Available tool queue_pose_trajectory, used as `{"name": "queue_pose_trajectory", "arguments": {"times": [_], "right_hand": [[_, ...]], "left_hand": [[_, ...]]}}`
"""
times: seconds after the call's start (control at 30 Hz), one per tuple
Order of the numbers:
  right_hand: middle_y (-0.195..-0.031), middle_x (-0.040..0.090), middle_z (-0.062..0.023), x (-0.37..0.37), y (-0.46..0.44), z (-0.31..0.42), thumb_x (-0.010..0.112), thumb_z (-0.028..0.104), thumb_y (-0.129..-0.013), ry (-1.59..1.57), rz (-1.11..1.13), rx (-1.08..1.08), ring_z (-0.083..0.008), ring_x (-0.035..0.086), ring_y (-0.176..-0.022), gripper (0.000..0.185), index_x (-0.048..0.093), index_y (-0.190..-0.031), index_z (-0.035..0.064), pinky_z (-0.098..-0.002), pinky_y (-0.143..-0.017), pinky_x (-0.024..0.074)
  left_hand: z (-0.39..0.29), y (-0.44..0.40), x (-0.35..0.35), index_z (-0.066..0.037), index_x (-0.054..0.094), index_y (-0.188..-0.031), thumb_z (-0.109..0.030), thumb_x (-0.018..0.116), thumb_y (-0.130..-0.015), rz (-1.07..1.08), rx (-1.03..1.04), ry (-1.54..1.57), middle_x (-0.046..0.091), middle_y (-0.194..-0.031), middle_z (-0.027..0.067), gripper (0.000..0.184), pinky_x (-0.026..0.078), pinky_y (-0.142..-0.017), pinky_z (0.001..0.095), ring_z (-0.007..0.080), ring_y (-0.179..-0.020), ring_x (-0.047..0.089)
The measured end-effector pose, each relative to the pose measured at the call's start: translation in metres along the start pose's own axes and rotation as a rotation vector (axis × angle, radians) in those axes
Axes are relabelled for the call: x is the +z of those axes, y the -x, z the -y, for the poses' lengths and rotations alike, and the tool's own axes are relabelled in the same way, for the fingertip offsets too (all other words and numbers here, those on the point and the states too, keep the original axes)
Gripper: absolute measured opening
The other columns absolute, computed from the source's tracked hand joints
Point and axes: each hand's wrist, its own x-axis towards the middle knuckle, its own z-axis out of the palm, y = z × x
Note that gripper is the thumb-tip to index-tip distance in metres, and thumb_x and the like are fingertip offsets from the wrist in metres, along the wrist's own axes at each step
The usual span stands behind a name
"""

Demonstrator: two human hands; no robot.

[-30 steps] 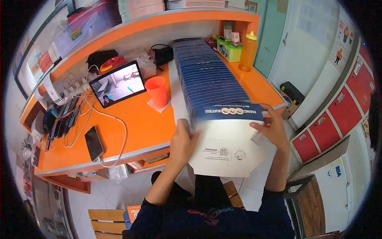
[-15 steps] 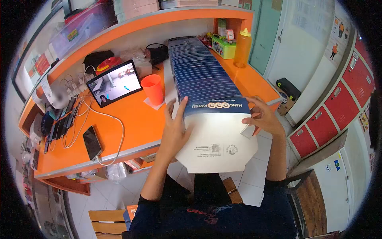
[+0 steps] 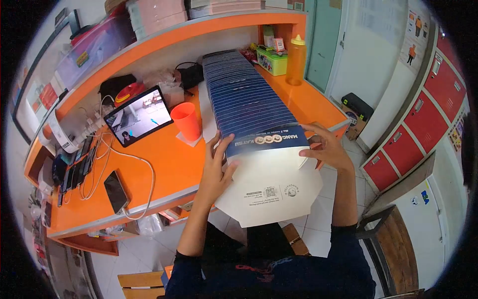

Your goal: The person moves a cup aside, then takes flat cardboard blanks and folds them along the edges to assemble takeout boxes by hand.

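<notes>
A paper food box (image 3: 259, 174), white inside with a navy printed front, lies at the near end of the row with its lid flap hanging toward me. My left hand (image 3: 215, 172) grips its left side, fingers bent at the navy edge and thumb on the white board. My right hand (image 3: 331, 152) pinches the right side, thumb on the folded-up white side flap. Behind it, a long row of nested navy boxes (image 3: 246, 94) runs back along the orange table (image 3: 164, 169).
Left of the row stand an orange cup (image 3: 185, 121) and a tablet (image 3: 138, 117). A phone (image 3: 116, 192) with a white cable lies near the front edge. At the back right are a yellow squeeze bottle (image 3: 296, 62) and a green box (image 3: 272, 62). Red lockers (image 3: 424, 122) line the right.
The box has turned slightly, its lid flap swinging lower and to the right. Both hands stay on its sides, shifted a little down. The whole view has shifted slightly.
</notes>
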Motion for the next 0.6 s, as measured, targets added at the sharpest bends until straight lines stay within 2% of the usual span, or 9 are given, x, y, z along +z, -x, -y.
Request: {"name": "queue_pose_trajectory", "arguments": {"times": [0.03, 0.13, 0.23, 0.33, 0.43, 0.53, 0.6], "right_hand": [[-0.108, 0.058, -0.0090, -0.001, -0.001, -0.004, 0.080, 0.024, -0.074, 0.017, 0.009, -0.044, -0.0193, 0.062, -0.090, 0.062, 0.056, -0.128, 0.0054, -0.0281, -0.069, 0.0564], [-0.103, 0.054, -0.0089, 0.005, -0.002, -0.012, 0.072, 0.026, -0.084, -0.026, 0.029, 0.034, -0.0195, 0.059, -0.092, 0.052, 0.056, -0.128, 0.0055, -0.0280, -0.067, 0.0574], [-0.100, 0.050, -0.0092, 0.005, 0.002, 0.009, 0.063, 0.026, -0.090, 0.037, 0.063, 0.128, -0.0199, 0.058, -0.090, 0.044, 0.056, -0.127, 0.0039, -0.0284, -0.065, 0.0581], [-0.096, 0.049, -0.0085, 0.012, -0.002, 0.007, 0.060, 0.026, -0.092, -0.029, 0.021, 0.180, -0.0193, 0.056, -0.087, 0.038, 0.059, -0.121, 0.0020, -0.0277, -0.064, 0.0578], [-0.095, 0.048, -0.0086, 0.015, 0.000, 0.020, 0.059, 0.027, -0.093, -0.004, -0.030, 0.235, -0.0190, 0.056, -0.085, 0.037, 0.059, -0.118, -0.0002, -0.0270, -0.062, 0.0573], [-0.096, 0.048, -0.0096, 0.018, -0.011, -0.018, 0.058, 0.027, -0.093, 0.059, -0.045, 0.166, -0.0199, 0.056, -0.085, 0.037, 0.058, -0.119, 0.0007, -0.0283, -0.064, 0.0570], [-0.103, 0.049, -0.0104, 0.024, -0.013, -0.037, 0.059, 0.026, -0.093, 0.144, -0.124, 0.197, -0.0229, 0.057, -0.086, 0.036, 0.058, -0.122, 0.0057, -0.0337, -0.076, 0.0550]], "left_hand": [[0.000, 0.000, -0.001, -0.012, 0.042, -0.137, -0.008, 0.065, -0.085, 0.004, -0.001, -0.017, 0.024, -0.145, 0.0216, 0.057, 0.047, -0.097, 0.0421, 0.0374, -0.128, 0.042], [0.001, 0.000, 0.002, -0.012, 0.043, -0.137, -0.014, 0.072, -0.081, -0.017, 0.012, -0.024, 0.025, -0.144, 0.0218, 0.063, 0.049, -0.095, 0.0440, 0.0380, -0.128, 0.042], [0.007, -0.001, 0.005, -0.013, 0.041, -0.139, -0.034, 0.065, -0.087, -0.035, 0.075, -0.055, 0.029, -0.141, 0.0192, 0.060, 0.055, -0.088, 0.0418, 0.0339, -0.128, 0.040], [-0.001, -0.001, 0.004, -0.012, 0.043, -0.137, -0.020, 0.074, -0.080, -0.034, 0.007, -0.030, 0.026, -0.143, 0.0218, 0.065, 0.051, -0.093, 0.0451, 0.0376, -0.127, 0.044], [0.001, -0.002, 0.003, -0.012, 0.043, -0.137, -0.023, 0.071, -0.083, -0.036, 0.003, -0.031, 0.026, -0.143, 0.0218, 0.062, 0.051, -0.093, 0.0454, 0.0375, -0.126, 0.044], [0.000, -0.002, 0.004, -0.012, 0.043, -0.137, -0.026, 0.067, -0.087, -0.034, 0.015, -0.034, 0.026, -0.143, 0.0218, 0.058, 0.051, -0.093, 0.0460, 0.0376, -0.126, 0.043], [0.003, -0.002, 0.004, -0.013, 0.039, -0.139, -0.027, 0.066, -0.088, -0.030, 0.042, -0.044, 0.025, -0.143, 0.0215, 0.059, 0.051, -0.092, 0.0467, 0.0379, -0.129, 0.039]]}}
